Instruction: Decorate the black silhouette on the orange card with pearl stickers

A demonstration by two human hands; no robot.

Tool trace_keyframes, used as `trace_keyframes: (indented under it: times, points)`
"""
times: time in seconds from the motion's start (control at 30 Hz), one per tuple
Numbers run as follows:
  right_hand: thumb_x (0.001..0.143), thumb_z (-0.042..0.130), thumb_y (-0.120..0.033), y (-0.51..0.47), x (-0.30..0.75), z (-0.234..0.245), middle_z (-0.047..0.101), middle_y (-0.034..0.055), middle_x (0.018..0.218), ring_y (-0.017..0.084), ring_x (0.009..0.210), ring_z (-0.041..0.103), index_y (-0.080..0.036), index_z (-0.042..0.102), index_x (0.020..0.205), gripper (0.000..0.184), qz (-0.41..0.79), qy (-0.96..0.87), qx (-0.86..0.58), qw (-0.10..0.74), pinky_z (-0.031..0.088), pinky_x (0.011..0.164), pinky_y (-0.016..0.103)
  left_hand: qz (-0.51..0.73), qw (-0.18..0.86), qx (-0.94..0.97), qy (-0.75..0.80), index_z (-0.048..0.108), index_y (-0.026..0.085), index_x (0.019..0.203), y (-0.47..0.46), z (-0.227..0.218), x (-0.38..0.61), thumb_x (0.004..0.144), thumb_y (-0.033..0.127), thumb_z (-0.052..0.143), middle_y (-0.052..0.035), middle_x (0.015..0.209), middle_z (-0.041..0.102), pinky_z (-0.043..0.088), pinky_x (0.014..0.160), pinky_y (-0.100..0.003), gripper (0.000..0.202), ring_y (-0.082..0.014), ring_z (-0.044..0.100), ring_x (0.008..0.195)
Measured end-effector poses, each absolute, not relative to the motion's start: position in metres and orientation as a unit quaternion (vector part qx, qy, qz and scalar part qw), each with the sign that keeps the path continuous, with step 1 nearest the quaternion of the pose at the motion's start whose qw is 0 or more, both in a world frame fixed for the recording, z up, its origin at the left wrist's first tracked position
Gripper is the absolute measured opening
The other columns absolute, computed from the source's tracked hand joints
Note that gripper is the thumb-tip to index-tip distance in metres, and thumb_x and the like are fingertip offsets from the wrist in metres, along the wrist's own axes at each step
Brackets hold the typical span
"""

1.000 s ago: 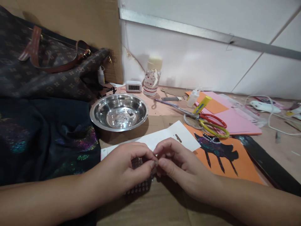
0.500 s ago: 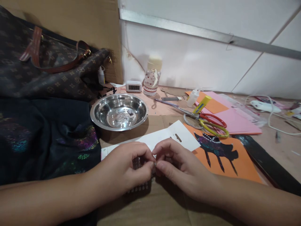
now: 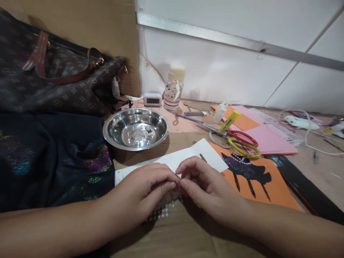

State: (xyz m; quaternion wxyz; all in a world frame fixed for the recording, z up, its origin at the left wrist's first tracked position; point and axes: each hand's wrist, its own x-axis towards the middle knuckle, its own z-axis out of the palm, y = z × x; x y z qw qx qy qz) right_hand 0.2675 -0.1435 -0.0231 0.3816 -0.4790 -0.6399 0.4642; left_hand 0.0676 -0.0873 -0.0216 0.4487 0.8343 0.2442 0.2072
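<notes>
My left hand point(image 3: 153, 188) is closed in a pinch over a sheet of small clear pearl beads point(image 3: 160, 212), whose lower rows show beneath it. Its fingertips meet those of my right hand point(image 3: 205, 184), which is curled with thumb and forefinger nearly together. What sits between the right fingertips is too small to make out. Behind both hands lies a white card point(image 3: 185, 154) with a slot. To the right, an orange sheet point(image 3: 276, 175) carries a black cut-out shape point(image 3: 247, 170) with a row of white pearls along its top.
A steel bowl point(image 3: 107, 130) with dark scraps stands behind my left hand. Scissors point(image 3: 243, 143), a yellow glue stick point(image 3: 230, 120) and pink paper point(image 3: 279, 138) lie at right. Farther back are a bottle point(image 3: 174, 89) and a clock point(image 3: 152, 99). A brown bag point(image 3: 67, 89) and dark cloth point(image 3: 53, 154) fill the left.
My left thumb and fingers have drawn closer together, narrowing the gap between them. The bead sheet below has shifted slightly. My right hand stays almost in place.
</notes>
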Motion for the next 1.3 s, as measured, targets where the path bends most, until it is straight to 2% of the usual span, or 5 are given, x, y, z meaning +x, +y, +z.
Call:
trace_keyframes:
  times: [0.17, 0.6, 0.77, 1.03, 1.3]
  points:
    - [0.098, 0.058, -0.033, -0.144, 0.2675, -0.0248, 0.056, -0.0024, 0.078, 0.014, 0.069, 0.053, -0.023, 0.056, 0.104, 0.011, 0.462, -0.643, -0.478, 0.381, 0.041, 0.062, 0.026, 0.204, 0.452, 0.828, 0.263, 0.073, 0.022, 0.091, -0.0861, -0.0227, 0.0696, 0.092, 0.023, 0.066, 0.0036, 0.089, 0.073, 0.046, 0.078, -0.024, 0.006, -0.0145, 0.065, 0.085]
    - [0.096, 0.057, -0.025, -0.1457, 0.2686, -0.0253, 0.058, -0.0015, 0.083, 0.014, 0.072, 0.054, -0.023, 0.055, 0.107, 0.012, 0.46, -0.666, -0.463, 0.36, 0.043, 0.064, 0.026, 0.199, 0.418, 0.831, 0.308, 0.066, 0.02, 0.079, -0.0905, -0.0202, 0.0716, 0.084, 0.019, 0.061, 0.0035, 0.075, 0.064, 0.041, 0.063, -0.023, 0.008, -0.0132, 0.057, 0.071]
    - [0.092, 0.058, -0.017, -0.146, 0.2685, -0.0261, 0.059, -0.0018, 0.083, 0.013, 0.072, 0.055, -0.023, 0.054, 0.107, 0.016, 0.456, -0.676, -0.453, 0.359, 0.045, 0.064, 0.025, 0.178, 0.429, 0.823, 0.327, 0.066, 0.02, 0.079, -0.0926, -0.0209, 0.0719, 0.082, 0.021, 0.06, 0.0017, 0.078, 0.067, 0.042, 0.064, -0.024, 0.007, -0.015, 0.06, 0.072]
    - [0.091, 0.06, -0.015, -0.1491, 0.268, -0.0255, 0.058, -0.0028, 0.08, 0.011, 0.067, 0.054, -0.024, 0.056, 0.106, 0.018, 0.453, -0.682, -0.454, 0.351, 0.045, 0.06, 0.023, 0.175, 0.457, 0.814, 0.313, 0.068, 0.019, 0.073, -0.0902, -0.0152, 0.0759, 0.077, 0.017, 0.058, -0.0003, 0.076, 0.071, 0.046, 0.066, -0.026, 0.011, -0.0166, 0.063, 0.072]
    - [0.091, 0.063, -0.02, -0.1465, 0.2681, -0.0252, 0.058, -0.002, 0.083, 0.012, 0.071, 0.056, -0.023, 0.053, 0.106, 0.018, 0.457, -0.666, -0.459, 0.37, 0.047, 0.063, 0.024, 0.202, 0.457, 0.797, 0.34, 0.073, 0.02, 0.077, -0.0891, -0.017, 0.0737, 0.081, 0.019, 0.065, 0.003, 0.075, 0.072, 0.045, 0.065, -0.023, 0.009, -0.0142, 0.063, 0.07]
